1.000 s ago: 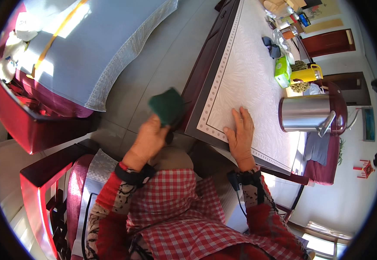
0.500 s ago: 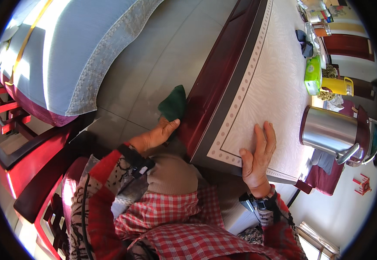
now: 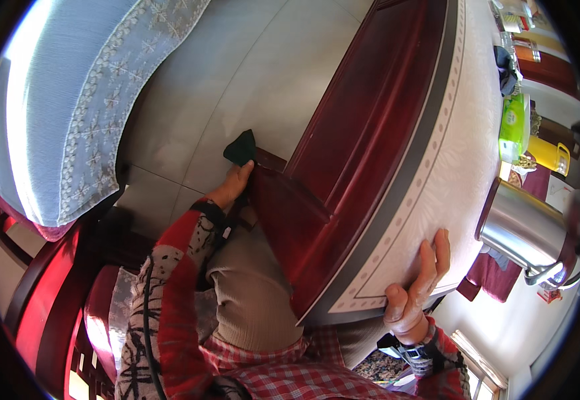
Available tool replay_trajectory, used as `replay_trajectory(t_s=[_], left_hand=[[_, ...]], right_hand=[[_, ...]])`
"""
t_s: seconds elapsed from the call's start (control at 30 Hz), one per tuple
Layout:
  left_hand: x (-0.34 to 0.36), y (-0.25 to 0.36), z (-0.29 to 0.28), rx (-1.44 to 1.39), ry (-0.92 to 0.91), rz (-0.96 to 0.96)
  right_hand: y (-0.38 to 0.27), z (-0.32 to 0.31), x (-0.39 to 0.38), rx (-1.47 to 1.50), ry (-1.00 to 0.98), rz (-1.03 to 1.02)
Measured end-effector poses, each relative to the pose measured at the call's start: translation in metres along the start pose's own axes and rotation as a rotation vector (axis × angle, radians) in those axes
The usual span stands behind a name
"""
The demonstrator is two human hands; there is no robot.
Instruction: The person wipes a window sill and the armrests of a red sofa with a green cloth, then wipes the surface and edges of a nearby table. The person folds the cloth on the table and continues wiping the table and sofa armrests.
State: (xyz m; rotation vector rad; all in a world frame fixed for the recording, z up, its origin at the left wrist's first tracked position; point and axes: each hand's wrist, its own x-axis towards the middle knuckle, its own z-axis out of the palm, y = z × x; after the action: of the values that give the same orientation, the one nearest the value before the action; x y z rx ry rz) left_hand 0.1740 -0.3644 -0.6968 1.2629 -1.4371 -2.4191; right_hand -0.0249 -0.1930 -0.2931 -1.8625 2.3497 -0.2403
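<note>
My left hand (image 3: 234, 184) is closed on a dark green cloth (image 3: 241, 148), low beside the dark red wooden side (image 3: 343, 147) of a table. Part of the cloth stands up past my fingers, next to a lower corner of the wood. My right hand (image 3: 418, 287) lies on the pale patterned tablecloth (image 3: 430, 220) near the table's close corner, fingers stretched out and holding nothing. Its fingertips rest on the cloth with the dotted border.
A steel pot-like appliance (image 3: 523, 220), a yellow jug (image 3: 548, 155) and a green tissue pack (image 3: 514, 127) stand on the table's right side. At left is a seat with a blue lace-edged cover (image 3: 56, 120) and a red wooden chair frame (image 3: 43, 293). Grey tiles (image 3: 216, 80) cover the floor.
The view has tilted lower, showing more of the table's side. My left hand has moved down along the wood with the green cloth. My right hand stays on the tabletop.
</note>
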Motion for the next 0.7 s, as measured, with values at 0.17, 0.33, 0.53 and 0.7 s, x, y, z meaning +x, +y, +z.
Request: replay_trajectory(t_s=[0.17, 0.33, 0.53, 0.7], left_hand=[[0.029, -0.027, 0.002, -0.020, 0.118, -0.101], [-0.005, -0.004, 0.010, -0.233, 0.119, 0.013], [-0.058, 0.052, 0.009, -0.021, 0.062, 0.174], [-0.111, 0.130, 0.014, 0.303, 0.069, 0.192]], right_hand=[[0.001, -0.002, -0.003, -0.007, -0.023, 0.015], [0.002, -0.002, -0.001, -0.002, -0.020, -0.003], [0.000, 0.000, 0.002, 0.003, 0.034, -0.029], [-0.002, 0.000, 0.004, -0.031, 0.079, -0.055]])
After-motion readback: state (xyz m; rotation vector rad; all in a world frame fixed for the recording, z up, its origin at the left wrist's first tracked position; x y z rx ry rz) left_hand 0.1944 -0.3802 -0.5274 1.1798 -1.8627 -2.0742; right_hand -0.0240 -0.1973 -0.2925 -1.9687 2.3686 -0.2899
